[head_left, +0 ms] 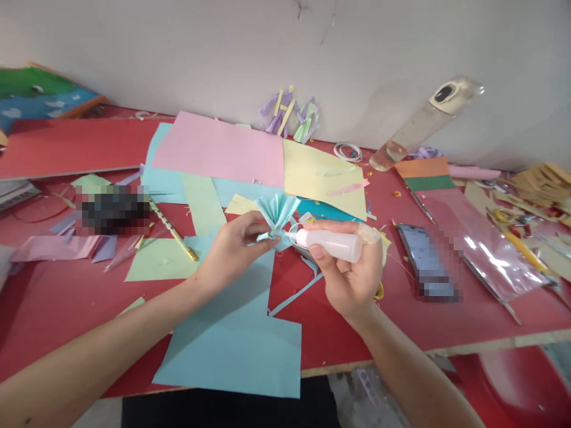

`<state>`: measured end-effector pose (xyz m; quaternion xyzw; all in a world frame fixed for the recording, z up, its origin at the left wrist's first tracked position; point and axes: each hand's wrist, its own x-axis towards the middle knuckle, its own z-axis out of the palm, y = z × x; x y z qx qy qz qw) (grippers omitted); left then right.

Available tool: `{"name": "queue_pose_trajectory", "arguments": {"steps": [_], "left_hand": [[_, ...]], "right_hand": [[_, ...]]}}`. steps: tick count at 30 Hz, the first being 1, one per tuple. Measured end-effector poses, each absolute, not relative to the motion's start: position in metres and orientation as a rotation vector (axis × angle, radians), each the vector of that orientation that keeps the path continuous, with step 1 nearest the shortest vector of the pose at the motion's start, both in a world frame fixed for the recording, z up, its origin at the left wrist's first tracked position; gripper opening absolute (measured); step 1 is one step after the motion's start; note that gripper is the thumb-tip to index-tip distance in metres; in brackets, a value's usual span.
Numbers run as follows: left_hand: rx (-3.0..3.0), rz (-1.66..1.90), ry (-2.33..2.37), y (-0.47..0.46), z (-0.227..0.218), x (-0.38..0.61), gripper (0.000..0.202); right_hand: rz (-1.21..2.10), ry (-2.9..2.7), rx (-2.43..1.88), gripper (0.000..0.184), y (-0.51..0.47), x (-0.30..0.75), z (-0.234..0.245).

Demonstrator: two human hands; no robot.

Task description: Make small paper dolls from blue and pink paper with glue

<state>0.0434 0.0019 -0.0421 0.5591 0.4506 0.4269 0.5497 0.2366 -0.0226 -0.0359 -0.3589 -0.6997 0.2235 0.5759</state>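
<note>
Between the thumb and fingers of my left hand [243, 241] is a pleated light-blue paper fan [277, 211], its folds spread upward. My right hand [352, 267] is wrapped round a white squeeze glue bottle [334, 245], tilted onto its side with the nozzle pointing left. The nozzle tip is at the gathered lower end of the fan; whether it touches the paper I cannot tell. A light-blue paper sheet [236, 351] lies under my hands, reaching the table's front edge. Behind my right hand, a partly hidden dark object and narrow blue strips lie on the red table.
Pink paper [223, 148] and yellow paper [323, 172] lie toward the wall. A clear water bottle [414, 131] stands at the back right. A phone [423, 258] and glossy pink packet [482, 238] lie to the right. A patterned pencil [173, 230] rests on the left.
</note>
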Motion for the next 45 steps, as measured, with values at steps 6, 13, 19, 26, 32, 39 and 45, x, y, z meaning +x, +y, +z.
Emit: {"name": "queue_pose_trajectory", "arguments": {"steps": [6, 13, 19, 26, 32, 39, 45], "left_hand": [[1.335, 1.004, 1.077, 0.0009, -0.0423, 0.0421, 0.017], [1.338, 0.994, 1.063, 0.0021, -0.0450, 0.0418, 0.020], [1.300, 0.977, 1.034, 0.0020, -0.0428, 0.0424, 0.020], [1.271, 0.958, 1.044, 0.0013, -0.0381, 0.0425, 0.020], [1.246, 0.963, 1.060, 0.0020, -0.0375, 0.0420, 0.018], [1.243, 0.997, 1.041, 0.0029, -0.0413, 0.0418, 0.022], [1.272, 0.963, 1.020, 0.0029, -0.0431, 0.0429, 0.019]], "right_hand": [[0.495, -1.706, -0.858, 0.041, -0.0236, 0.2368, -0.0343], [0.439, -1.786, -0.853, 0.041, -0.0249, 0.2374, -0.0344], [0.383, -1.855, -0.755, 0.050, -0.0227, 0.2387, -0.0351], [0.363, -1.877, -0.715, 0.059, -0.0219, 0.2395, -0.0365], [0.362, -1.869, -0.736, 0.057, -0.0221, 0.2390, -0.0363], [0.369, -1.843, -0.770, 0.053, -0.0219, 0.2388, -0.0358], [0.313, -1.904, -0.707, 0.058, -0.0192, 0.2378, -0.0361]]}}
